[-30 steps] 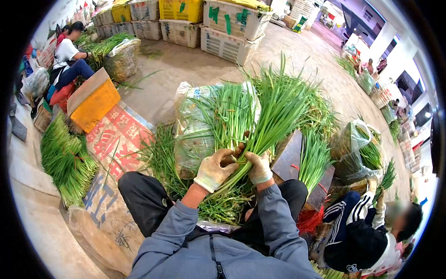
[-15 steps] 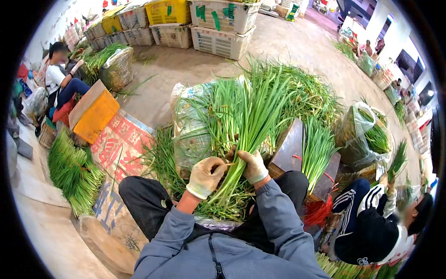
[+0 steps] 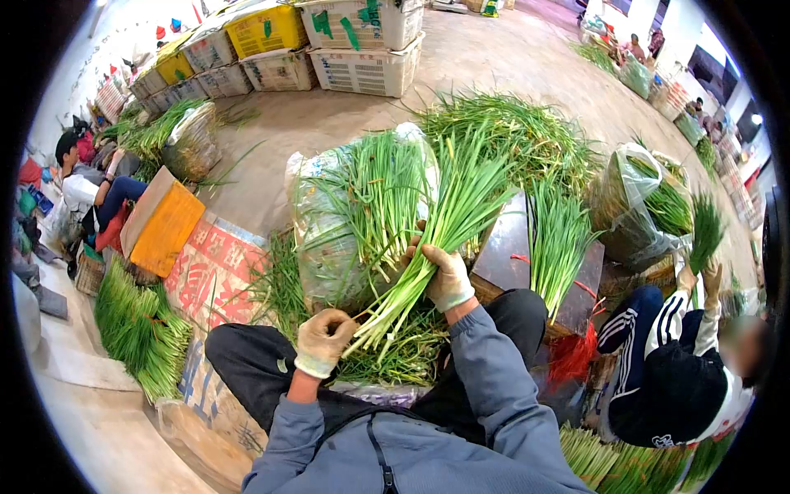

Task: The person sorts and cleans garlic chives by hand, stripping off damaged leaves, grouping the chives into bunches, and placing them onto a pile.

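Note:
My right hand (image 3: 448,278), in a pale work glove, is closed around a bunch of green chives (image 3: 465,193). Their leaves fan up and away, while the pale stem ends point down to the left. My left hand (image 3: 323,339), gloved too, is curled in a pinch just left of those ends. A thin yellowish strand runs from its fingertips toward the stems; its far end is hard to see. Behind the bunch, more chives (image 3: 383,185) lie on a plastic-wrapped bundle (image 3: 329,255). Loose greens (image 3: 403,329) cover the space between my knees.
A heap of chives (image 3: 510,140) lies ahead. To the right are a dark board (image 3: 502,247) with a chive bunch (image 3: 555,247), red ties (image 3: 573,356) and a lined basket (image 3: 629,214). A co-worker (image 3: 671,370) sits at right, another person (image 3: 86,185) at far left. Crates (image 3: 366,70) stand behind.
My left hand has moved down and left, away from my right hand. The bunch in my right hand has tilted, its stem ends swinging left. The view has shifted slightly.

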Demonstrator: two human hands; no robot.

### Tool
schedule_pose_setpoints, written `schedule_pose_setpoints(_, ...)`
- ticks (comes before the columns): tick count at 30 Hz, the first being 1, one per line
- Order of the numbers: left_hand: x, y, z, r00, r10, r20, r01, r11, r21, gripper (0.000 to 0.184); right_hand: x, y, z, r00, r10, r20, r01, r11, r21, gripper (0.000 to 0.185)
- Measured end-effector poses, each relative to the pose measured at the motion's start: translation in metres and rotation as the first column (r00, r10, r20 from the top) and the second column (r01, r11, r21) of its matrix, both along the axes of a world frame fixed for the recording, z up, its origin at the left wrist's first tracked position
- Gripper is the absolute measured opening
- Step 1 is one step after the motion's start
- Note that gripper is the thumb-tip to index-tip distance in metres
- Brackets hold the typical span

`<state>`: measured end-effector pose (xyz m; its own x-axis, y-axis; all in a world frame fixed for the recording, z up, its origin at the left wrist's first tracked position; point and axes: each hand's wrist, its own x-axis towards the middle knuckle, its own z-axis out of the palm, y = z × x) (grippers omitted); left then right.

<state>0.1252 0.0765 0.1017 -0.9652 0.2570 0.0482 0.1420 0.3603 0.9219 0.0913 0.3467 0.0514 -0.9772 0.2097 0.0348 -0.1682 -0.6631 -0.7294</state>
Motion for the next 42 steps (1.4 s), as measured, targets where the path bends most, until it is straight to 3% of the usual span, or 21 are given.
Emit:
schedule_pose_setpoints(2,0.003,-0.023,-0.032,0.996,0.021,0.091,-0.029,0.996,0.079,0.005,0.007,0.0,0.024,0.994,-0.008,0.107,0.029,0.98,-0.196,0.057)
schedule_pose_setpoints(8,0.026,-0.035,-0.034,0.998,-0.014,0.064,0.021,0.993,-0.113,0.011,0.007,0.003,0.02,0.979,-0.159,0.129,0.147,0.984,0.099,0.055)
schedule_pose_setpoints(9,0.029,-0.037,-0.037,0.998,-0.005,0.065,0.012,0.994,-0.113,0.011,0.011,0.001,0.037,0.974,-0.156,0.165,0.171,0.982,-0.08,0.053)
schedule_pose_setpoints(11,0.03,-0.045,-0.05,0.991,-0.056,0.118,0.084,0.966,-0.246,0.011,0.011,0.012,0.032,0.97,-0.176,0.169,0.187,0.981,-0.05,0.051)
schedule_pose_setpoints(12,0.03,-0.051,-0.061,0.998,-0.061,0.026,0.067,0.914,-0.4,0.012,0.011,0.014,0.035,0.973,-0.207,0.105,0.212,0.976,-0.041,0.05)
schedule_pose_setpoints(13,0.028,-0.061,-0.078,0.998,-0.059,0.024,0.064,0.915,-0.399,0.012,0.012,0.02,0.043,0.959,-0.261,0.112,0.262,0.965,0.01,0.048)
schedule_pose_setpoints(16,0.027,-0.08,-0.099,0.932,-0.008,0.363,0.293,0.61,-0.736,0.015,0.01,0.036,0.042,0.973,-0.227,-0.046,0.212,0.953,-0.214,0.047)
schedule_pose_setpoints(17,0.031,-0.082,-0.1,0.948,-0.078,0.307,0.293,0.588,-0.754,0.028,0.011,0.039,0.042,0.973,-0.227,-0.045,0.212,0.953,-0.216,0.047)
schedule_pose_setpoints(18,0.031,-0.078,-0.101,0.981,-0.186,0.058,0.166,0.639,-0.751,0.036,0.011,0.041,0.043,0.973,-0.228,-0.031,0.214,0.947,-0.238,0.047)
schedule_pose_setpoints(19,0.032,-0.075,-0.101,0.943,-0.268,-0.198,0.049,0.699,-0.713,0.044,0.012,0.04,0.044,0.974,-0.228,-0.015,0.216,0.941,-0.261,0.046)
schedule_pose_setpoints(20,0.028,-0.07,-0.102,0.977,-0.193,-0.091,0.093,0.768,-0.634,0.054,0.012,0.039,0.044,0.976,-0.216,-0.037,0.199,0.945,-0.26,0.048)
schedule_pose_setpoints(21,0.021,-0.055,-0.082,0.995,-0.095,-0.038,0.072,0.917,-0.393,0.042,0.014,0.037,0.044,0.977,-0.209,-0.034,0.193,0.947,-0.258,0.048)
schedule_pose_setpoints(22,0.013,-0.038,-0.057,0.982,-0.086,0.168,0.12,0.971,-0.206,0.036,0.015,0.035,0.043,0.981,-0.19,-0.033,0.174,0.946,-0.273,0.048)
schedule_pose_setpoints(23,0.006,-0.025,-0.039,0.926,-0.111,0.362,0.121,0.993,-0.005,0.032,0.015,0.034,0.044,0.985,-0.169,-0.034,0.152,0.946,-0.287,0.048)
schedule_pose_setpoints(24,0.002,-0.02,-0.034,0.927,-0.102,0.36,0.11,0.994,-0.002,0.032,0.016,0.032,0.044,0.988,-0.151,-0.038,0.132,0.942,-0.308,0.049)
schedule_pose_setpoints(26,-0.003,-0.009,-0.027,0.75,-0.454,0.48,0.306,0.883,0.358,0.032,0.019,0.03,0.043,0.989,-0.142,-0.042,0.126,0.955,-0.27,0.049)
schedule_pose_setpoints(27,0.001,0.003,-0.021,0.701,-0.453,0.551,0.254,0.88,0.4,0.034,0.021,0.03,0.045,0.988,-0.146,-0.041,0.132,0.963,-0.235,0.05)
schedule_pose_setpoints(29,0.013,0.021,-0.001,0.671,-0.422,0.61,0.216,0.898,0.384,0.036,0.022,0.032,0.04,0.99,-0.121,-0.066,0.1,0.959,-0.263,0.05)
schedule_pose_setpoints(35,0.023,0.024,-0.032,0.677,-0.34,0.652,-0.064,0.856,0.513,0.024,0.029,0.034,0.037,0.988,-0.089,-0.124,0.051,0.959,-0.279,0.051)
schedule_pose_setpoints(37,0.027,0.023,-0.032,0.787,-0.195,0.586,-0.131,0.874,0.468,0.022,0.029,0.032,0.037,0.989,-0.12,-0.092,0.094,0.963,-0.251,0.048)
schedule_pose_setpoints(42,0.034,0.023,-0.034,0.954,-0.03,0.299,-0.028,0.982,0.186,0.018,0.026,0.027,0.037,0.949,-0.306,0.072,0.313,0.942,-0.121,0.035)
